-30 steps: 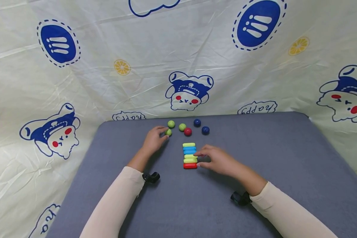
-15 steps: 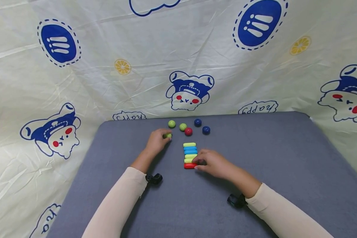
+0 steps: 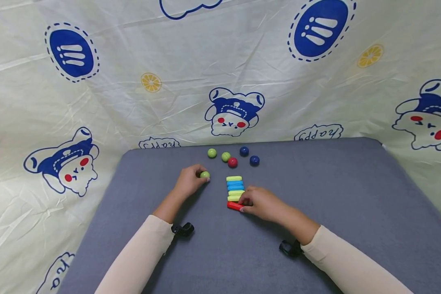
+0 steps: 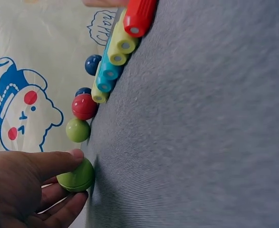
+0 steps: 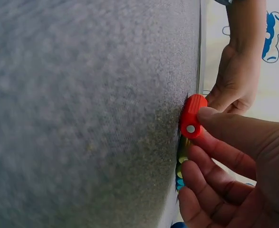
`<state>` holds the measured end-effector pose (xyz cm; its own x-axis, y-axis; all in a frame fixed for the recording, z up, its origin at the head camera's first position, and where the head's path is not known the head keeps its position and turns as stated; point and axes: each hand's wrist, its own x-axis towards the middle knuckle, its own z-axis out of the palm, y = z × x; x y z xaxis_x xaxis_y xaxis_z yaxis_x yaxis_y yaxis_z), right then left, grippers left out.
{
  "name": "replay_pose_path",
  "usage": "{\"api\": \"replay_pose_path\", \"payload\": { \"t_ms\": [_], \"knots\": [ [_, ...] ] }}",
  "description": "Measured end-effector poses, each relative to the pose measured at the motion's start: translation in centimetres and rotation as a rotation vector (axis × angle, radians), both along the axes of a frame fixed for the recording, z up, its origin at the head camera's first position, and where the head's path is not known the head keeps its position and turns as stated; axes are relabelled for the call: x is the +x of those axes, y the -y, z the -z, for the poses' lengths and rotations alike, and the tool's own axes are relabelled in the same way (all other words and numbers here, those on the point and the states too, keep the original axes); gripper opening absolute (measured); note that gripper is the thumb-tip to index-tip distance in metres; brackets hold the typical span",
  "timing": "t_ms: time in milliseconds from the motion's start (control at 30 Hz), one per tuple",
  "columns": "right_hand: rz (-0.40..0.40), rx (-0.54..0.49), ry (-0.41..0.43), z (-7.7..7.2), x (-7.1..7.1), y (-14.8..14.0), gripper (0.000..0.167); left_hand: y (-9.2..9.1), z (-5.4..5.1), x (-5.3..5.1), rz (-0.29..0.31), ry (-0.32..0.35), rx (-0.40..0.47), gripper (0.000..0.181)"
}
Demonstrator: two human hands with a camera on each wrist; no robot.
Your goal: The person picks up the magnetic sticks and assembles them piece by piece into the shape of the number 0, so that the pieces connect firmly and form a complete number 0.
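Observation:
In the head view my left hand (image 3: 190, 180) pinches a green ball (image 3: 205, 174) between thumb and fingers, left of a column of short sticks. The left wrist view shows the thumb on top of that ball (image 4: 76, 175), which sits low at the cloth. My right hand (image 3: 265, 203) grips the right end of a red stick (image 3: 233, 205) with thumb and index finger. This stick lies askew at the near end of the column, beside yellow sticks (image 3: 235, 198) and blue sticks (image 3: 236, 186). A pale round dot marks the red stick's end (image 5: 190, 128) in the right wrist view.
Beyond the column lie two more green balls (image 3: 212, 153), a red ball (image 3: 232, 162) and two dark blue balls (image 3: 255, 160). Grey cloth (image 3: 220, 253) covers the table, and a printed white curtain (image 3: 183, 114) hangs behind its far edge.
My left hand has taken hold of the green ball and drawn it nearer, away from the others. My right hand has moved onto the red stick, whose right end now angles toward me.

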<state>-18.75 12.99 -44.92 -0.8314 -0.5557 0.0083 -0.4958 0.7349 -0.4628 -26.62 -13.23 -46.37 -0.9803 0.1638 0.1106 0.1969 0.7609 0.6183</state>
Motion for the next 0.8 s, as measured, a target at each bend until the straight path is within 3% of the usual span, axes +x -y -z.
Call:
{"api": "replay_pose_path", "payload": {
  "t_ms": [267, 467, 800],
  "knots": [
    [0.0, 0.004, -0.008, 0.0, 0.2, 0.0, 0.011, 0.5, 0.3, 1.6, 0.057, 0.037, 0.083, 0.024],
    [0.015, -0.009, 0.048, -0.1, 0.3, 0.0, 0.011, 1.1, 0.7, 2.8, 0.068, 0.107, 0.173, 0.026],
    [0.082, -0.058, 0.156, -0.2, 0.6, -0.2, 0.01, 0.6, 0.3, 5.7, 0.106, 0.199, 0.254, 0.026]
  ]
}}
